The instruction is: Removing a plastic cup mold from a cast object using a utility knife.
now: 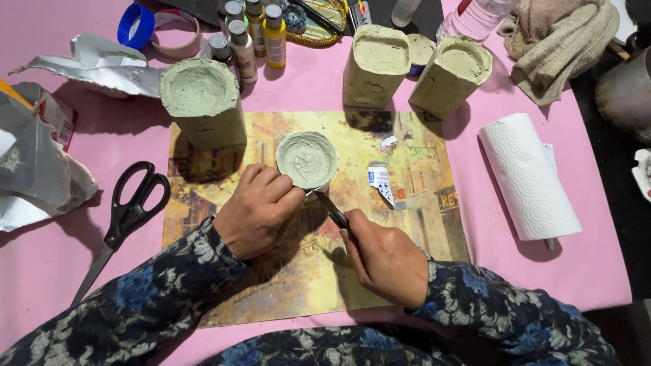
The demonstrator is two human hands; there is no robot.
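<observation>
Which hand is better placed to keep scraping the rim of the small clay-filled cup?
Probably the right hand: it holds the blade with its tip at the small cup, which the left hand grips.

We see our left hand (254, 210) and right hand (383, 261) bare, without rings or gloves; long dark sleeves (156, 298) printed with blue and grey flowers reach both wrists.
</observation>
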